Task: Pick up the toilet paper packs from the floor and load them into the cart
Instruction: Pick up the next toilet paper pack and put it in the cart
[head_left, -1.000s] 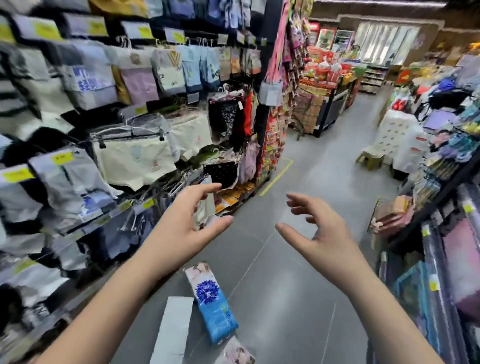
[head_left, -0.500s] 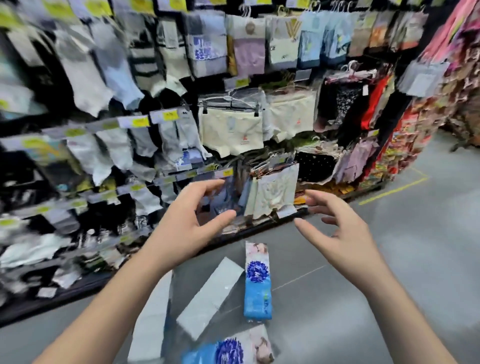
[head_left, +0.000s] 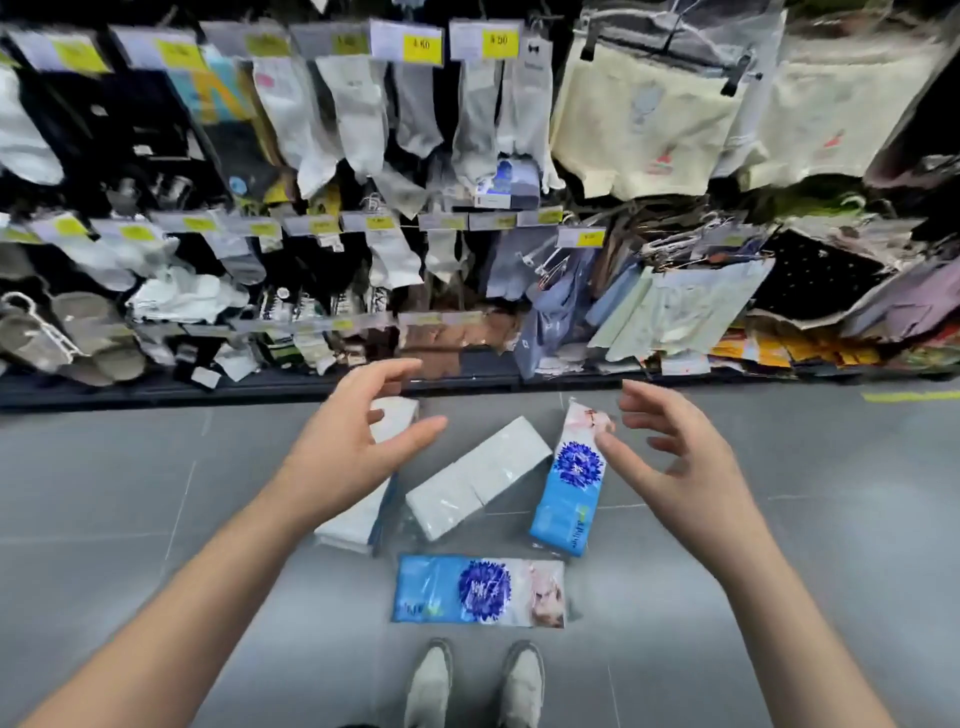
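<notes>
left hand (head_left: 343, 447), right hand (head_left: 680, 467), both spread and empty, above toilet paper packs (head_left: 478, 590) on floor (head_left: 104, 467), pack lettering blurred

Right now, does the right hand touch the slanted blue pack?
Cannot tell. Head view: the thumb of the right hand overlaps the slanted blue pack, but depth is unclear.

shoes (head_left: 426, 680): pale greyish beige.
near pack (head_left: 478, 590), just ahead of the shoes: bright blue, dark-blue flower print, pale pink end.
right pack (head_left: 569, 488), farther from the shoes: blue lower half, white upper half with blue flower.
plain packs (head_left: 478, 478): white.
floor (head_left: 104, 493): grey.
price tags (head_left: 421, 44): yellow.
</notes>
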